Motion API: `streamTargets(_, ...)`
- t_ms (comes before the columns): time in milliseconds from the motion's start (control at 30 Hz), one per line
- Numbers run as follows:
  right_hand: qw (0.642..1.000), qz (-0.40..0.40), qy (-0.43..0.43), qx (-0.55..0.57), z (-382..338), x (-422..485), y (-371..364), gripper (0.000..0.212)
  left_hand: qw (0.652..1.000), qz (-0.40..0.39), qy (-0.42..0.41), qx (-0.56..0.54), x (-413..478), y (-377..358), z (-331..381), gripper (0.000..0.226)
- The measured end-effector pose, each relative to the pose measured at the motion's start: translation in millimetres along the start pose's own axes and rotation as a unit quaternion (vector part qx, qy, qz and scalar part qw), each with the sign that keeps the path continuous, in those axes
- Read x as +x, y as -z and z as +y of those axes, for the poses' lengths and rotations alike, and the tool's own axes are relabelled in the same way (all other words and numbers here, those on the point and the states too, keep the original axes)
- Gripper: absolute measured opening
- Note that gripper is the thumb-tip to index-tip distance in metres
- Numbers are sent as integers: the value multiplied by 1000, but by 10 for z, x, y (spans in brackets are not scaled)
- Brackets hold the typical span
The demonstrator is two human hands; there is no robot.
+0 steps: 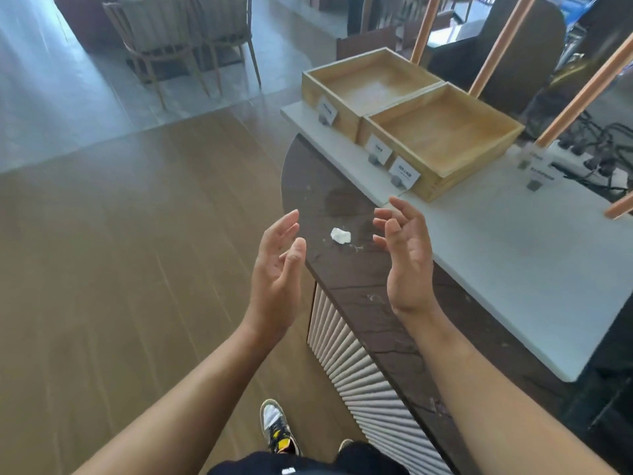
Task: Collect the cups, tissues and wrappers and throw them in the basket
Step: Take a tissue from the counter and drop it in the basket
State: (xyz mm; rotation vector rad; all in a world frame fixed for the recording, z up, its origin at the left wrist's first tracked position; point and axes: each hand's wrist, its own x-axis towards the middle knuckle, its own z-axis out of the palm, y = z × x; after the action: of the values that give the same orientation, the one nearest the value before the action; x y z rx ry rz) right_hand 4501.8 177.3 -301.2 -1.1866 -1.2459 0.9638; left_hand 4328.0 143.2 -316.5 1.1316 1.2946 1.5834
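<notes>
Both hands are raised over the edge of a dark counter (359, 279), palms turned toward each other. The left hand (277, 269) is open with loosely bent fingers and holds nothing. The right hand (406, 262) is also open, with its fingers spread and slightly curled, and it too holds nothing. A small crumpled white tissue (340, 235) lies on the dark counter between the two hands, touching neither, with a few pale specks near it.

A white slab (513, 269) sits on the counter behind the right hand and carries two shallow wooden boxes side by side. The near box (483, 159) shows only its bare wooden bottom. The far box (315, 94) shows the same, with a pale glare patch on it. Small label cards (404, 173) stand along the fronts of the boxes. A power strip (579, 159) with dark plugs lies on the slab to the right. A shoe (275, 426) is on the wood floor (137, 234) below.
</notes>
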Motion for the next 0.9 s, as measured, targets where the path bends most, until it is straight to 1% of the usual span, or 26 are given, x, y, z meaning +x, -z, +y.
streamTargets(100,1000,16,-11,-10,68,78,-97,41,1000,-18,5,-3,207,58,-60,54)
streamTargets(267,999,20,-36,-32,281,264,-208,31,999,-34,16,3,436,144,-168,56)
streamTargets(333,995,1,-61,-83,453,380,-253,36,999,-36,23,0,501,155,-204,55)
streamTargets(367,989,-15,-74,-129,570,448,-275,39,999,-39,28,-2,525,158,-220,53)
streamTargets(433,962,-60,-98,-247,837,599,-325,49,998,-42,39,-4,570,171,-259,47)
streamTargets(533,904,-131,-115,-390,1189,807,-439,57,998,-37,45,0,648,215,-312,44)
streamTargets(600,867,-170,-112,-455,1367,912,-514,57,998,-33,48,4,707,244,-338,43)
streamTargets(700,828,-205,-97,-513,1599,1055,-579,54,998,-19,57,16,814,283,-370,39)
streamTargets(800,799,-220,-50,-557,1779,1165,-604,43,998,-8,57,27,948,305,-399,41)
streamTargets(833,797,-218,-35,-562,1830,1194,-619,37,998,-5,57,30,993,310,-407,42)
streamTargets(900,821,-209,-33,-530,1880,1252,-682,30,998,7,55,38,1076,322,-424,46)
